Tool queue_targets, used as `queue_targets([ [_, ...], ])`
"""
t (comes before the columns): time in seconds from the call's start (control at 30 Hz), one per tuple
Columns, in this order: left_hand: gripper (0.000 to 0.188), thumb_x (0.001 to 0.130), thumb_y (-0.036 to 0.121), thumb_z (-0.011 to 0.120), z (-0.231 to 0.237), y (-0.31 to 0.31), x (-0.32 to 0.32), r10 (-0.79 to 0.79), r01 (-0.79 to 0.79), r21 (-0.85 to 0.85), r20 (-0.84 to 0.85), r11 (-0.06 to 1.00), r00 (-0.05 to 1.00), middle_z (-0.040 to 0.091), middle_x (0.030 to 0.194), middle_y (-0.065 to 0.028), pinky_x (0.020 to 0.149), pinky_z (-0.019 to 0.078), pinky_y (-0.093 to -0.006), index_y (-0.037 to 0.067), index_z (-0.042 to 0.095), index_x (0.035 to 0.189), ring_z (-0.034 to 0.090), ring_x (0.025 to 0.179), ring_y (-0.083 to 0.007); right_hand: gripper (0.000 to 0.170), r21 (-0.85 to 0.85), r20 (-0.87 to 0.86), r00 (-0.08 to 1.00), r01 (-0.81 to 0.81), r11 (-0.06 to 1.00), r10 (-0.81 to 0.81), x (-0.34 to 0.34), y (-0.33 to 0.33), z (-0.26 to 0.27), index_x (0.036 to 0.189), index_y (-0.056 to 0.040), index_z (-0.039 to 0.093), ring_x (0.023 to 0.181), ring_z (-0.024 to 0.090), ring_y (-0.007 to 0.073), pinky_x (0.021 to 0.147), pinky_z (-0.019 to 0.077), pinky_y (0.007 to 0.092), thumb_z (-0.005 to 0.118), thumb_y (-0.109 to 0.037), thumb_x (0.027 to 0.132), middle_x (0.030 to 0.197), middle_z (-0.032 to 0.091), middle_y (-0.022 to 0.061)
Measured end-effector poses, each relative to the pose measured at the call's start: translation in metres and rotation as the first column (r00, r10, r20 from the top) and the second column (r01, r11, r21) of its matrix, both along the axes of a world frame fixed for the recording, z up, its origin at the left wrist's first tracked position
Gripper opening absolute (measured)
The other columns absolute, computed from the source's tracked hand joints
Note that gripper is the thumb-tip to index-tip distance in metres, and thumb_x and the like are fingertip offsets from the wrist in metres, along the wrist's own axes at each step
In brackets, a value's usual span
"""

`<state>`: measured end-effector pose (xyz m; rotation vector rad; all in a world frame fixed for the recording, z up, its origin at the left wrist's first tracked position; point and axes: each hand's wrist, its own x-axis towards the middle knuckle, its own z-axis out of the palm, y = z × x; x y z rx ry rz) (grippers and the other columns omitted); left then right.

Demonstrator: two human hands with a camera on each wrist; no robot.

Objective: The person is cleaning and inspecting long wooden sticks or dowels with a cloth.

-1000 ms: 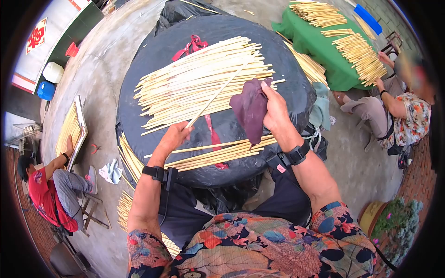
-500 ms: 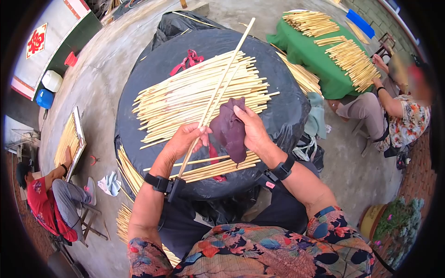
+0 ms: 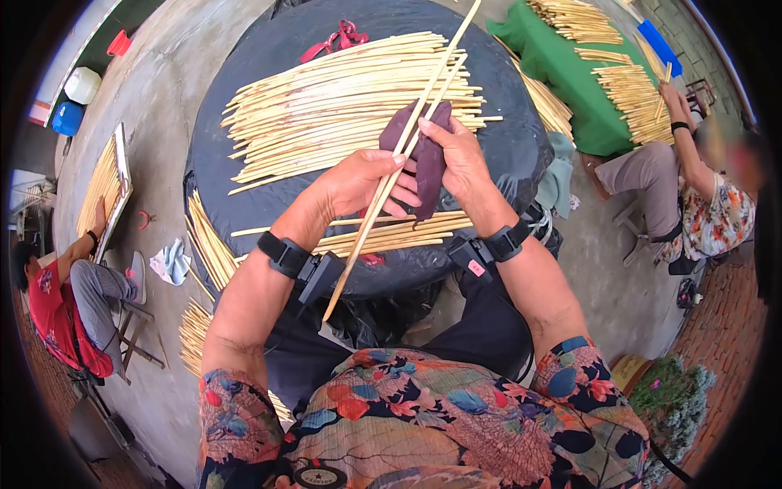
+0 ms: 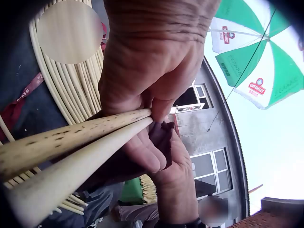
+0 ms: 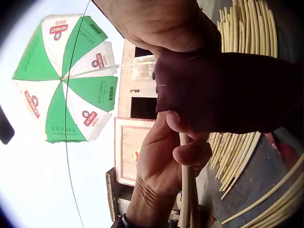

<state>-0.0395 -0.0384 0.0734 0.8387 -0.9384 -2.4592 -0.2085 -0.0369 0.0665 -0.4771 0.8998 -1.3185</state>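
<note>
My left hand (image 3: 364, 181) pinches two long pale sticks (image 3: 357, 244) between thumb and fingers. They slant from near my lap up over the table, and one has dark specks in the left wrist view. My right hand (image 3: 462, 161) grips a maroon cloth (image 3: 432, 181), its thumb right at the sticks where they cross the cloth. The two hands are close together above the near half of the table. Beyond them a broad layer of similar sticks (image 3: 318, 102) lies on the black plastic covering (image 3: 497, 183), and a smaller row (image 3: 399, 236) lies nearer me.
Red ribbons (image 3: 346, 37) lie at the pile's far side. A green-covered table (image 3: 562, 106) with more sticks stands right, a seated person (image 3: 709, 196) beside it. Another person (image 3: 61, 301) sits left by a tray of sticks (image 3: 102, 187). A plant pot (image 3: 635, 375) stands lower right.
The left hand held one stick across the pile a second ago; it now holds two, shifted right. The right hand brought the cloth left to the sticks. The person on the right raised a hand with sticks.
</note>
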Motion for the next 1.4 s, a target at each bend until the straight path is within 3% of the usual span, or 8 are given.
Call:
queue_targets([
  [0.23,0.033,0.088,0.02,0.048,0.007,0.013,0.011,-0.053,0.053,0.042,-0.014,0.998,0.999,0.058,0.096,-0.0231,0.063,0.0545,-0.0407,-0.008,0.049,0.106,0.061,0.086,-0.0317,0.03,-0.023,-0.056,0.996,0.065,0.998,-0.066,-0.022,-0.01,0.004,0.107,-0.0007,0.049,0.081,0.059,0.0161,0.073,0.0493,0.0289,0.06,-0.005,0.079,0.094,0.059,0.0078],
  [0.4,0.025,0.088,0.021,0.048,-0.002,0.021,0.01,-0.084,0.084,0.024,0.006,0.996,0.996,0.061,0.078,-0.0135,0.057,0.0527,-0.0341,-0.002,0.054,0.096,0.062,0.067,-0.0231,0.029,-0.018,-0.027,0.997,0.074,0.997,-0.074,-0.018,-0.012,-0.002,0.106,-0.0004,0.05,0.08,0.059,0.0148,0.071,0.05,0.0283,0.059,-0.003,0.078,0.091,0.059,0.0069],
  [0.53,0.018,0.089,0.018,0.045,-0.001,0.038,0.001,0.013,-0.015,0.016,0.1,1.0,0.995,0.049,0.063,-0.0023,0.042,0.0354,-0.023,0.002,0.053,0.086,0.042,0.046,-0.0095,0.024,-0.036,0.018,0.989,0.146,0.989,-0.145,-0.013,-0.01,-0.007,0.104,-0.0002,0.049,0.076,0.058,0.0138,0.068,0.0504,0.0275,0.056,-0.006,0.082,0.091,0.058,0.0071],
  [0.87,0.019,0.089,0.019,0.046,-0.017,0.039,-0.004,0.248,-0.242,-0.066,0.102,0.968,0.963,0.047,0.063,0.0002,0.041,0.0317,-0.0205,0.002,0.055,0.09,0.039,0.05,-0.0065,0.038,-0.144,0.299,0.954,0.043,0.989,0.002,0.004,0.026,0.013,0.119,-0.0013,0.041,0.107,0.046,0.0196,0.094,0.0337,0.0341,0.039,-0.024,0.089,0.116,0.049,0.0082],
  [1.07,0.02,0.087,0.011,0.042,-0.018,0.037,-0.025,0.366,-0.205,-0.427,0.34,0.881,0.866,0.059,0.075,-0.0091,0.056,0.0444,-0.0263,-0.002,0.056,0.094,0.056,0.064,-0.0166,0.031,-0.228,0.151,0.988,0.006,0.974,0.029,0.02,0.041,-0.001,0.116,0.0016,0.039,0.097,0.05,0.0155,0.086,0.0393,0.0288,0.042,-0.009,0.086,0.106,0.051,0.0094],
  [1.13,0.022,0.084,0.007,0.041,-0.023,0.039,-0.027,0.449,0.069,-0.823,0.375,0.564,0.811,0.061,0.083,-0.0165,0.069,0.0457,-0.0338,-0.002,0.054,0.1,0.059,0.078,-0.029,0.024,-0.211,-0.012,0.999,0.038,0.977,-0.042,0.025,0.039,-0.005,0.108,0.0001,0.042,0.089,0.05,0.0108,0.078,0.0414,0.0241,0.045,-0.001,0.085,0.1,0.052,0.0075],
  [1.23,0.027,0.079,0.005,0.041,-0.018,0.05,-0.041,0.493,0.165,-0.792,0.512,0.588,0.703,0.056,0.085,-0.0307,0.072,0.0431,-0.0435,-0.008,0.048,0.102,0.055,0.083,-0.0442,0.017,-0.126,-0.046,0.987,0.146,0.981,-0.153,0.028,0.035,-0.012,0.101,-0.0006,0.044,0.083,0.05,0.0096,0.074,0.0422,0.0248,0.048,-0.005,0.085,0.093,0.053,0.0055],
  [1.4,0.023,0.078,0.001,0.04,-0.008,0.055,-0.051,0.539,0.275,-0.805,0.565,0.525,0.625,0.055,0.076,-0.0326,0.066,0.0432,-0.0476,-0.011,0.043,0.096,0.055,0.075,-0.0454,0.016,-0.09,-0.06,0.965,0.249,0.964,-0.255,0.025,0.019,-0.016,0.093,-0.0023,0.047,0.074,0.047,0.0078,0.067,0.0414,0.024,0.051,-0.016,0.086,0.083,0.051,0.0019],
])
